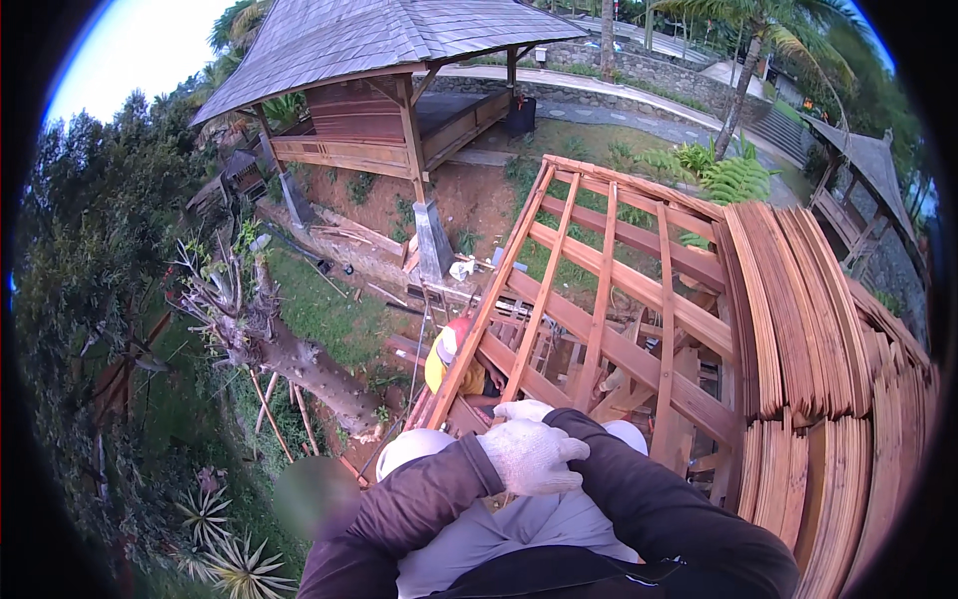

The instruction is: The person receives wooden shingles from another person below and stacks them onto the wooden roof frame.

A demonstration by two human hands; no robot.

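Both my hands wear white work gloves and meet in front of my body. My left hand (532, 457), on a brown sleeve, lies with curled fingers over my right hand (522, 409). Only a strip of the right hand shows, at the end of a dark sleeve, and I cannot see its fingers. Neither hand visibly holds a tool. Just beyond them is a sloping wooden roof frame (599, 299) of rafters and cross battens, seen from above. Two pale rounded shapes (411, 446), perhaps my knees, flank my arms.
Rows of wooden shingles (808, 329) cover the roof on the right. A person in a yellow shirt and red-and-white cap (454, 359) stands below, beside the frame. Far below are grass, a cut tree trunk (299, 364), a wooden pavilion (379, 110) and stone paths.
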